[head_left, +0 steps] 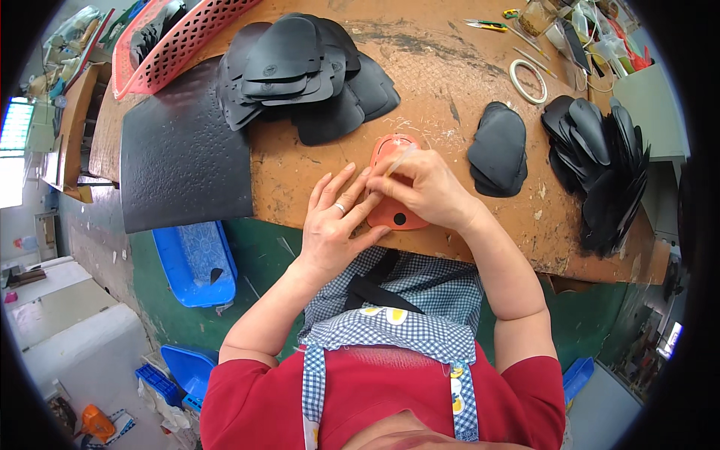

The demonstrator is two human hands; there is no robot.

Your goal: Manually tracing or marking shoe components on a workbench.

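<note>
A coral-orange, sole-shaped template (381, 217) lies near the table's front edge, with a curved dark slot at its far end and a round black spot at its near end. My left hand (334, 225), a ring on one finger, rests on its left side with the fingers spread and their tips pressing the edge. Over the template's middle, my right hand (435, 187) is closed in a pinch around a slim whitish pen (403, 159). The pen's tip is hidden by the fingers. Whether a black piece lies under the template, I cannot tell.
Black cut pieces (292, 67) are heaped beyond my left hand, beside a black sheet (187, 150) and a pink basket (180, 45). Rightward lie a small black stack (498, 150), a larger pile (600, 165), a tape roll (528, 81) and a cutter (487, 25).
</note>
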